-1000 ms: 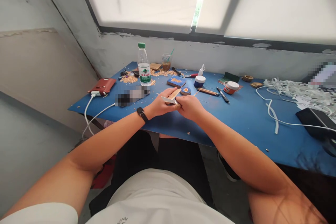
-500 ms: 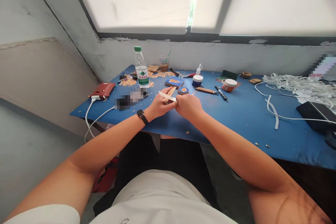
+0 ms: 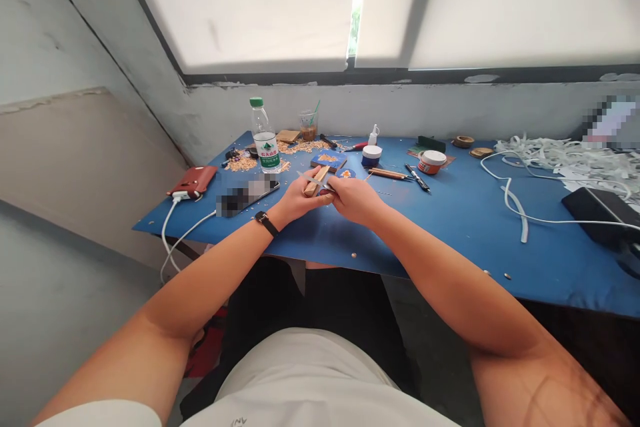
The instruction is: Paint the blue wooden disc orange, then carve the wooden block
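Note:
My left hand (image 3: 296, 199) is closed around a small block of wood (image 3: 316, 183) above the near part of the blue table. In my right hand (image 3: 354, 198) is a knife (image 3: 311, 179), its thin blade pointing left across the wood. The knife's handle is hidden inside my fist. The two hands meet at the thumbs. Just beyond them lie a blue-painted wooden block (image 3: 329, 160) with an orange-brown design and a smaller blue piece (image 3: 346, 173) with an orange mark, partly covered by my right hand.
Left on the table (image 3: 450, 233) are a water bottle (image 3: 267, 143), a phone (image 3: 250, 195) and a brown leather case (image 3: 193, 181) with white cables. Wood shavings (image 3: 241, 161) lie behind. Rightward are jars (image 3: 371, 156), a pen (image 3: 417, 177), brown-handled tools (image 3: 389, 174) and white strips (image 3: 575, 157).
The knife blade has turned and now shows a narrower, greyer face over the wood. Both hands stay together in nearly the same place, and the camera view has shifted slightly.

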Motion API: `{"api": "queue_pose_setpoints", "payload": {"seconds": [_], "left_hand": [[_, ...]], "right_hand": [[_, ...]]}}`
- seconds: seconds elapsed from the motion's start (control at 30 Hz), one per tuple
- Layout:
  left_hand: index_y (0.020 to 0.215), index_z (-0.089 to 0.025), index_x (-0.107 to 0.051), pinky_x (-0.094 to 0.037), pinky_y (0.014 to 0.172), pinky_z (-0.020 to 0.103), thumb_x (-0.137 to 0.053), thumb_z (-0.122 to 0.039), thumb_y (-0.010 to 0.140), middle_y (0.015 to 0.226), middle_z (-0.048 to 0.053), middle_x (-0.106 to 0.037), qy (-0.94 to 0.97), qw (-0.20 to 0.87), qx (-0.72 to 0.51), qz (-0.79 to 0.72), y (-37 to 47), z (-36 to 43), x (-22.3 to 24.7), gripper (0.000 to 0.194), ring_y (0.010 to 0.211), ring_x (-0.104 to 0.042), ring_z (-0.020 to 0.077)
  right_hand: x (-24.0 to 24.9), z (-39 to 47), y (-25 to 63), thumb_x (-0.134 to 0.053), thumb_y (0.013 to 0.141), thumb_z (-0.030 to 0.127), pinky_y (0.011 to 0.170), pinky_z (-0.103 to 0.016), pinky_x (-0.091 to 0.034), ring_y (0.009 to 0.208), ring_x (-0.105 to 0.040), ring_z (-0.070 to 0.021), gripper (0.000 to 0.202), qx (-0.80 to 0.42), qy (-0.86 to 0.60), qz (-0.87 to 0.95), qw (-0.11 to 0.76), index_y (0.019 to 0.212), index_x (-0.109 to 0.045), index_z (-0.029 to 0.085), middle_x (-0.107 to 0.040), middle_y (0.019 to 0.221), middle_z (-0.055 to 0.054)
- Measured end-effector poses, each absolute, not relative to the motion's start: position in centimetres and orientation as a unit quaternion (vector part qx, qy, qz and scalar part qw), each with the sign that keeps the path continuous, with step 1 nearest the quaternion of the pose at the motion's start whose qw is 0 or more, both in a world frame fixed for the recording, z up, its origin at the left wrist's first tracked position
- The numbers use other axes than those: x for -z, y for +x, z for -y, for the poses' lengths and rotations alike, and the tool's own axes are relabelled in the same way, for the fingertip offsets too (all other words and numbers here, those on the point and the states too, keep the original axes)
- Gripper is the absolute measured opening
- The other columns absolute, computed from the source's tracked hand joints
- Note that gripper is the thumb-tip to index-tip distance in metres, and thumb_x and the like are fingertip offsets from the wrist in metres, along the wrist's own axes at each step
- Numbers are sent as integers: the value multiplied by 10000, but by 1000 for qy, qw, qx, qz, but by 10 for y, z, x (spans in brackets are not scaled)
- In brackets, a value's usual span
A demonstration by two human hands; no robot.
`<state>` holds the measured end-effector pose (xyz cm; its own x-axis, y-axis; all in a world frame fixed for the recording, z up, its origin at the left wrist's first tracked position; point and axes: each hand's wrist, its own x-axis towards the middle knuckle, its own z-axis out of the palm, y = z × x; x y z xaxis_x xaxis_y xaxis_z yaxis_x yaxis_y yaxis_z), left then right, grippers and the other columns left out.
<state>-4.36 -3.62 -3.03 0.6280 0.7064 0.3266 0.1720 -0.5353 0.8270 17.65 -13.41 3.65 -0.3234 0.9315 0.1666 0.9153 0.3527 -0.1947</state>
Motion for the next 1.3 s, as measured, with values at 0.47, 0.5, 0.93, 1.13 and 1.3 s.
{"api": "queue_pose_setpoints", "payload": {"seconds": [0.47,0.5,0.93,1.13,1.3], "left_hand": [[1593,-209,-879,-610,1423,676,-943,-981,939,1634,226,-853,816,361,-368,-260,-34,37,32,1013,1593,-763,511],[1549,-207,-895,-610,1420,665,-925,-978,956,1611,226,-862,820,352,-369,-261,-33,38,31,974,1579,-765,506],[947,-224,-770,-677,1213,614,-788,-1027,1012,1332,216,-882,820,300,-396,-284,-27,41,32,806,1246,-776,417],[1026,-212,-772,-664,1096,513,-850,-1003,1011,1262,171,-891,797,306,-386,-349,-28,40,35,795,1193,-750,384],[1458,-154,-860,-678,1264,572,-908,-1046,909,1501,224,-883,820,349,-363,-271,-46,32,27,1049,1394,-791,457]], "right_hand": [[-35,134,169,-579,1202,273,818,-401,-445,1010,-754,-326,328,-11,-580,810,80,1251,-894,196,-869,1161,-169],[-36,135,169,-589,1206,268,803,-397,-445,1007,-761,-325,322,-12,-590,804,78,1246,-900,198,-872,1161,-170],[-52,154,150,-590,1271,252,863,-417,-631,1204,-929,-410,354,-18,-698,713,69,1397,-913,182,-933,1327,-265],[-46,151,150,-640,1297,325,849,-395,-578,1060,-898,-387,322,-11,-699,707,111,1356,-902,148,-908,1185,-270],[-44,153,144,-561,1334,338,838,-363,-500,1154,-873,-357,366,-43,-656,749,86,1443,-845,135,-924,1334,-257]]}}
